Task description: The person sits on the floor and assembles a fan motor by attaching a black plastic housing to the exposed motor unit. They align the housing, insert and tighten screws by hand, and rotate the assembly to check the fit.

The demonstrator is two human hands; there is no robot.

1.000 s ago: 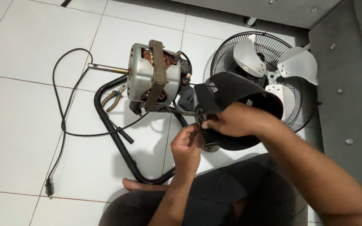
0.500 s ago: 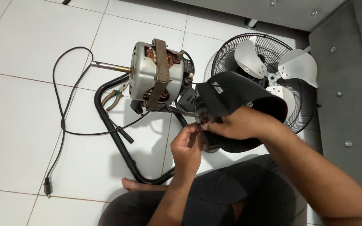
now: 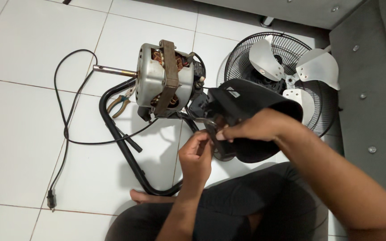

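My right hand (image 3: 253, 127) grips the black plastic motor cover (image 3: 246, 100) by its lower edge and holds it off the floor, just right of the bare fan motor (image 3: 164, 80). My left hand (image 3: 196, 154) is just below it, fingertips pinched on a small part at the cover's edge; what the part is stays hidden. The grey motor shows copper windings and a steel shaft (image 3: 112, 70) pointing left. It rests on a black tubular stand (image 3: 121, 138).
A black wire fan guard (image 3: 325, 114) with grey blades (image 3: 287, 67) lies on the white tiled floor at the right. Pliers (image 3: 119, 103) lie by the stand. A black power cord (image 3: 63, 120) loops left to a plug (image 3: 51, 200). Grey furniture runs along the right and top.
My right hand has slid slightly along the cover's edge and the cover has tilted a little. My left hand has risen a bit towards it. The motor has not moved.
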